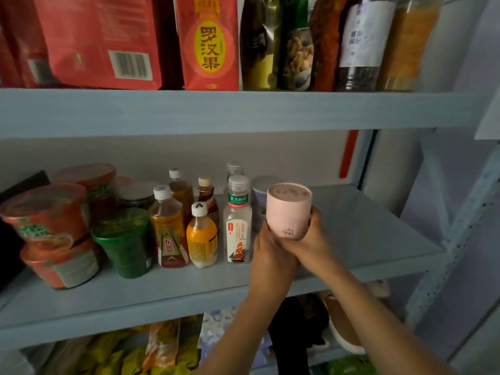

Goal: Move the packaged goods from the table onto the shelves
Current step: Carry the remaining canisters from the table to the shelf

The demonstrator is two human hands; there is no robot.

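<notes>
Centre right of the frame: the left hand (270,253) and right hand (311,239) both curl round the base of a pale pink cylindrical paper tub (288,209), held over the grey-blue metal middle shelf (365,239). Likely risk: the tub nudges the clear plastic bottle with a ship label (237,226) just beside it, toppling the row. Beyond, upper left, red foil pouches (102,41) stand on the shelf above.
</notes>
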